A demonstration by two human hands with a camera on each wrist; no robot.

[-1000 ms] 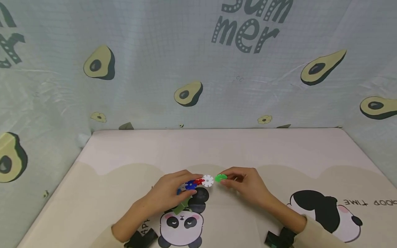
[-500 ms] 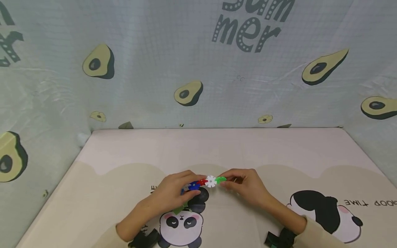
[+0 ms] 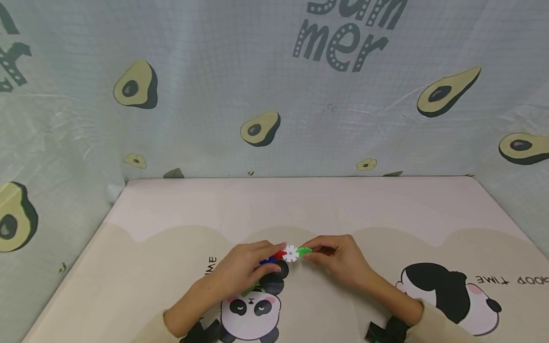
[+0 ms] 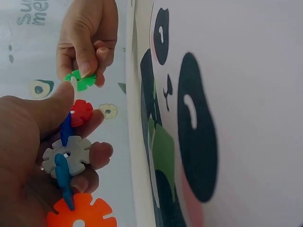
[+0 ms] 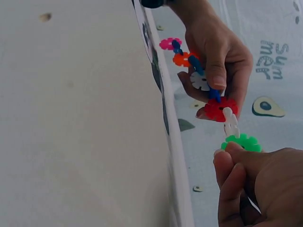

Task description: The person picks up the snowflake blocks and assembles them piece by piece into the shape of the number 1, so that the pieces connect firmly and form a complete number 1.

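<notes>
My left hand (image 3: 240, 267) grips a chain of notched plastic snowflake discs between thumb and fingers. A red disc (image 4: 81, 112) and an edge-on blue disc (image 4: 66, 130) lie by its fingers, followed by a pale grey disc (image 4: 71, 153), a teal one (image 4: 63, 177) and an orange one (image 4: 85, 213). A pink disc (image 5: 169, 44) ends the chain in the right wrist view. At the other end a white disc (image 3: 290, 254) projects past the left fingertips. My right hand (image 3: 343, 257) pinches a green disc (image 3: 305, 251), whose edge meets the white disc's rim.
Both hands are above a table (image 3: 180, 205) with a cream printed cover. A panda picture (image 3: 250, 314) lies below the left hand, another panda (image 3: 454, 295) right of the right forearm. An avocado-print curtain (image 3: 197, 95) stands behind. Black wrist straps (image 3: 388, 329) show at the forearms.
The gap between the green and white discs has closed. My left hand has shifted slightly to the right with the chain, and the green disc now appears more edge-on.
</notes>
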